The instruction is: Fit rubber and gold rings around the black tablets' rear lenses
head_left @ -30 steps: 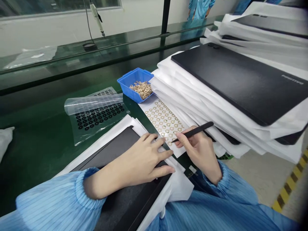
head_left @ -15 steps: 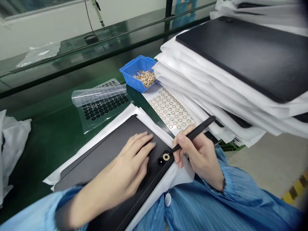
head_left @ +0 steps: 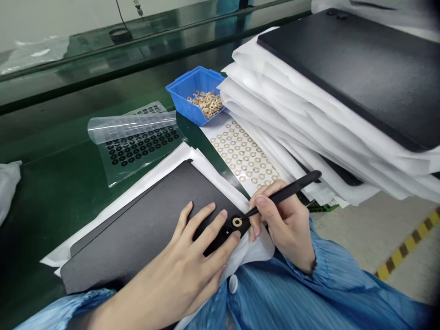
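My left hand (head_left: 195, 256) lies with fingers spread over a flat black panel (head_left: 137, 220), its fingertips close to two round openings near the panel's right corner. In my right hand (head_left: 280, 220) is a pair of black tweezers (head_left: 292, 190), held like a pen. Their tip touches the edge of a tan ring (head_left: 237, 222), which sits at one of the round openings. White wrapping sheet (head_left: 220, 172) lies under the panel. Beyond my right hand is a white sheet of tan ring stickers (head_left: 249, 158).
A blue bin (head_left: 192, 98) holds many loose tan rings. To its left lies a clear film (head_left: 137, 146) with rows of black rings, its upper part curled. A tall stack of wrapped black panels (head_left: 357, 68) fills the right side. Crumpled white wrapping (head_left: 8, 188) lies at far left.
My left hand has slid right and its fingers have spread, now near the openings. My right hand keeps the tweezers' tip at the tan ring. The camera view has shifted slightly.
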{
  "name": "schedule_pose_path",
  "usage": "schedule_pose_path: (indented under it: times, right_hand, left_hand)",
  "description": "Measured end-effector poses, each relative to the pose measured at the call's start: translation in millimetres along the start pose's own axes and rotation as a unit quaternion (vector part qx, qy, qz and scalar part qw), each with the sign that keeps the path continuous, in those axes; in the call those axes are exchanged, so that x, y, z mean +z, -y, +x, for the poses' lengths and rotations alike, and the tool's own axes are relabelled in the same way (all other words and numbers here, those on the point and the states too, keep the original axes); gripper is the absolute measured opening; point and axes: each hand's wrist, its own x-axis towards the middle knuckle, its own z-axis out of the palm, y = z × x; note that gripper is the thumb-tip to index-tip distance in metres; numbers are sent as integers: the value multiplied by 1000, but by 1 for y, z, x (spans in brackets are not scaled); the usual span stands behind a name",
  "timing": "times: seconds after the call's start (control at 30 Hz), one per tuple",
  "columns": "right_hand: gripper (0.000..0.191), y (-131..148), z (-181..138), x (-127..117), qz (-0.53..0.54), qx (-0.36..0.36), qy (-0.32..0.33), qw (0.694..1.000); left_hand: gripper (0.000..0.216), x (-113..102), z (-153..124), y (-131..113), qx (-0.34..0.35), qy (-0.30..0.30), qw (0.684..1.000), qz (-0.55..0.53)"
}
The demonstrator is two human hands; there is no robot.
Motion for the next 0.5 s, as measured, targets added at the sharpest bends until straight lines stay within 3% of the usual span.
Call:
schedule_pose_path:
  times: [0.5]
  right_hand:
    - [13, -2, -2, -2, -36, -17, 7, 999]
  left_hand:
    - [43, 1, -2, -1, 2, 6, 1000, 3]
